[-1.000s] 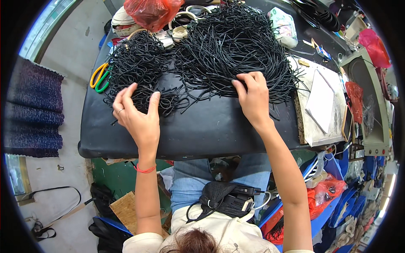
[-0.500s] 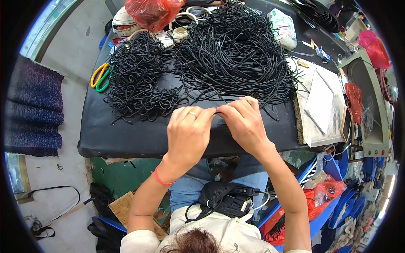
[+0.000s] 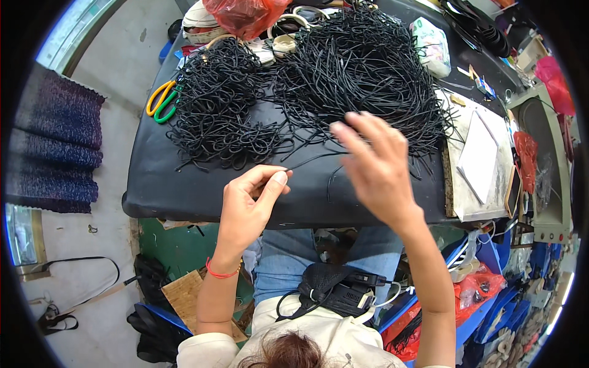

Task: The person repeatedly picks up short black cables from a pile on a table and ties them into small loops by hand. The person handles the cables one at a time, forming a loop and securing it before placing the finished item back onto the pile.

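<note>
Between thumb and forefinger, my left hand [image 3: 245,201] pinches the end of a thin black cord [image 3: 316,159]. The cord runs right over the black table top and passes behind my right hand. My right hand [image 3: 381,168] is raised with its fingers stretched out, blurred by motion, at the near edge of a large heap of black cords [image 3: 362,73]; I see nothing in its fingers. To the left lies a smaller pile of looped, tangled black cords [image 3: 218,101].
Scissors with yellow and green handles [image 3: 164,101] lie by the left pile. A red plastic bag [image 3: 245,15] and a white packet [image 3: 431,46] are farther back. At the right is a pale board [image 3: 466,205] with a white sheet [image 3: 478,159]. A blue bin [image 3: 469,325] stands below.
My hands have come apart from where they met over the cord. The right has moved right and opened, while the left keeps its pinch, lower and farther left. The whole view has shifted slightly.
</note>
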Demonstrator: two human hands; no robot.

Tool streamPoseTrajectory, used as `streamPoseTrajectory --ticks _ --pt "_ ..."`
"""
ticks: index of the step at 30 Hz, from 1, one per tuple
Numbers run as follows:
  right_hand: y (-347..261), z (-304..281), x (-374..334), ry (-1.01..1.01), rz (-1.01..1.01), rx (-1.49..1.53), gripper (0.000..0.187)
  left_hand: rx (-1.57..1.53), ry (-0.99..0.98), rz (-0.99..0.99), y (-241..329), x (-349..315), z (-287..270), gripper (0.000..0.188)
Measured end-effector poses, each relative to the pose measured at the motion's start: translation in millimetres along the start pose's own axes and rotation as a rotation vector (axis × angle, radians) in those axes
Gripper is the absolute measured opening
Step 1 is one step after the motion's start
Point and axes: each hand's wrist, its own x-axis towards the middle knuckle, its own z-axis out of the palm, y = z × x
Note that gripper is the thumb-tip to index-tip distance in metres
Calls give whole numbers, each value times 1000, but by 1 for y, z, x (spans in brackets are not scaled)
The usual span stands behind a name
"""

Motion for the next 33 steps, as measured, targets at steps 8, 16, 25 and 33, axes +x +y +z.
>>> streamPoseTrajectory --ticks 8,16,25,33 --pt "-26 -10 6 -351 35 458 27 -130 -262 -61 6 -21 -21 20" --pt "-19 -37 12 -166 73 410 15 251 -434 175 10 -26 -9 17" --pt "-44 -25 -15 22 421 548 22 -763 -142 -255 -8 -18 58 18" --pt "-39 -18 -38 -51 417 645 26 -729 -129 -253 -13 -17 64 15"
